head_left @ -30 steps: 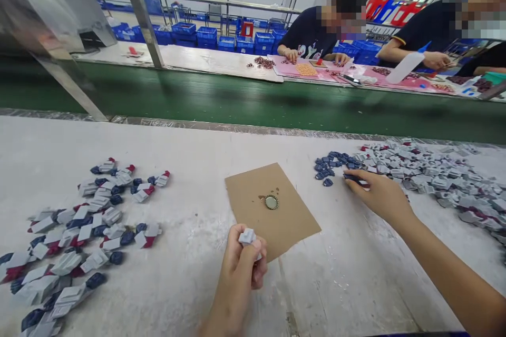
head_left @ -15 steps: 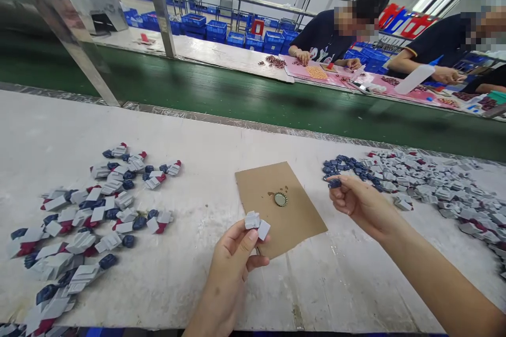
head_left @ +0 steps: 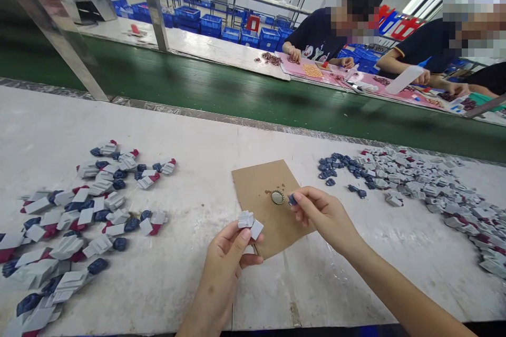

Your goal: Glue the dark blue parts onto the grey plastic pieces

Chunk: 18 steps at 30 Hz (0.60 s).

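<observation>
One pinched blue piece [head_left: 292,199]; illegible shirt lettering [head_left: 318,52]

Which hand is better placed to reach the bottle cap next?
Probably the right hand: its blue piece is close to the bottle cap, while the left hand holds a grey piece farther off.

Grey piece [head_left: 245,219] held; navy piece [head_left: 292,199] pinched

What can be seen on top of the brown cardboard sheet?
A metal cap and dark spots are on the cardboard sheet. The left hand, holding grey parts, and the right hand, holding a blue part, cover some of it; anything behind them is hidden.
</observation>
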Motion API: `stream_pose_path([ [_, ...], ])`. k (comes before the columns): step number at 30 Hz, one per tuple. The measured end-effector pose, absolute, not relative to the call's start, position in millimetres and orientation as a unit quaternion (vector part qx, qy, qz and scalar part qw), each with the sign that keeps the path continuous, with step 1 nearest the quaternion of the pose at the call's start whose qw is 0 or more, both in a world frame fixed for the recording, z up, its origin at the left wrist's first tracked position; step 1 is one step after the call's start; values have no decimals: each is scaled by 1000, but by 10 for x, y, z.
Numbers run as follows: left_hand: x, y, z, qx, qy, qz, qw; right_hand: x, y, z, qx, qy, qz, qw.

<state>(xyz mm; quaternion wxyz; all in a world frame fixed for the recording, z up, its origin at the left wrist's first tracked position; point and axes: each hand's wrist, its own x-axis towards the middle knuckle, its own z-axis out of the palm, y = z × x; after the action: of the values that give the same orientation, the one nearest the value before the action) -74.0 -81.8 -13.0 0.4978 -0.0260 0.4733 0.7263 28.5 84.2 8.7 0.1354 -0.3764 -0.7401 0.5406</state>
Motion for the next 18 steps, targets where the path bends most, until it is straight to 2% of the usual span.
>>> stream_pose_path([
  [4, -748, -825, -142, -30, 464, 729, 502, 257, 855, 2, -346, -821, 430, 143],
  [12, -758, -846, -159, -18, 454, 723, 520, 217, 950, -182, -186, -964, 53, 182],
  [15, -748, -847, -143, -20, 461, 720, 518, 196, 969, -197, -155, -971, -1, 181],
  [18, -726, -845, -127, -23, 468, 726, 503, 175, 965, -148, -154, -970, 32, 187],
])
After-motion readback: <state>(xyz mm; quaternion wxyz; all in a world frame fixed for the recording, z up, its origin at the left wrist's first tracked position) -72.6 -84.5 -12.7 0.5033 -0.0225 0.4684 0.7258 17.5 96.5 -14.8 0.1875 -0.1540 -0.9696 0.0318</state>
